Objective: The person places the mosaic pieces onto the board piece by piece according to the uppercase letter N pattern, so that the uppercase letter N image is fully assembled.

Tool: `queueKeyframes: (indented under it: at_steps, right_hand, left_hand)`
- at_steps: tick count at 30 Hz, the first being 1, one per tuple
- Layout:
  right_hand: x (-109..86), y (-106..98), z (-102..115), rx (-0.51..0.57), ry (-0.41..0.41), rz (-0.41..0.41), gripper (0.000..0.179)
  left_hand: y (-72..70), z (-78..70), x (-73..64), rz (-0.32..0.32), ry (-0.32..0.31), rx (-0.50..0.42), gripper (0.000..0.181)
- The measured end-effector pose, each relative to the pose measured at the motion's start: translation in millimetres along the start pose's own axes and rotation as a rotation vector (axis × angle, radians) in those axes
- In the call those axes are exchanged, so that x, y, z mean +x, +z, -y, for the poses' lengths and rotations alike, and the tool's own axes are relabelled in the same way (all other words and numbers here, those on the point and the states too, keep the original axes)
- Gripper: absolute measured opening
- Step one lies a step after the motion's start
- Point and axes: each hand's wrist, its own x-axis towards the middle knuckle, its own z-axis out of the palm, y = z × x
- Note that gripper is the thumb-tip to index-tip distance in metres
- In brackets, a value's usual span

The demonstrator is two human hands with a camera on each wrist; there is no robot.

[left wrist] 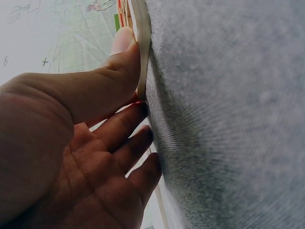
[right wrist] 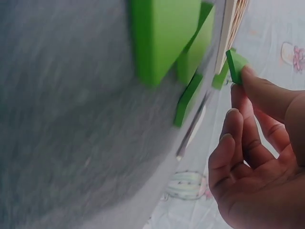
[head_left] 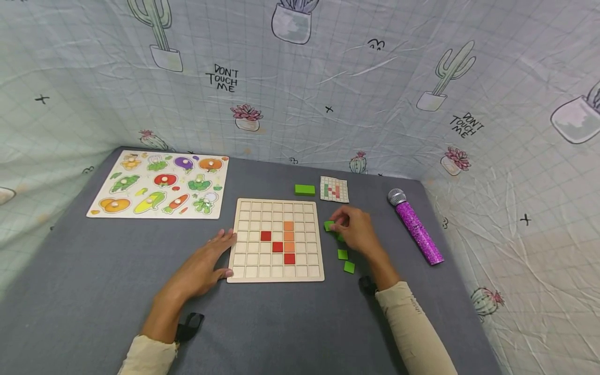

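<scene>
My left hand (head_left: 202, 268) rests at the left edge of a wooden grid board (head_left: 254, 271), its thumb and fingers touching the rim. On the board's squares lie several red tiles (head_left: 277, 247) and a column of orange tiles (head_left: 288, 236). To the right of the board, my right hand (head_left: 358, 229) pinches a green square tile (right wrist: 236, 66) between thumb and fingertips, held up off the cloth. Below that hand lie loose green tiles (head_left: 343, 254), one of them partly hidden by the fingers.
Behind the board are a green rectangular block (head_left: 304, 189) and a small pattern card (head_left: 334, 189). A vegetable puzzle board (head_left: 154, 200) lies at the back left. On the right is a glittery pink microphone (head_left: 419, 232). A printed curtain (head_left: 290, 94) surrounds the grey tabletop (head_left: 281, 328).
</scene>
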Motion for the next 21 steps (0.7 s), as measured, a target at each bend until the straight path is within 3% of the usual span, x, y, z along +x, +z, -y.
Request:
queueKeyframes:
  at_steps: [6, 21]
  right_hand:
    - [-0.4, 9, 8, 0.043, -0.010, 0.030, 0.013]
    - [-2.9, 26, 43, 0.146, -0.007, 0.106, 0.012]
  left_hand:
    - [0.4, 1.2, 0.1, -0.008, 0.027, -0.006, 0.082]
    - [0.7, 1.5, 0.1, 0.002, 0.013, -0.006, 0.083]
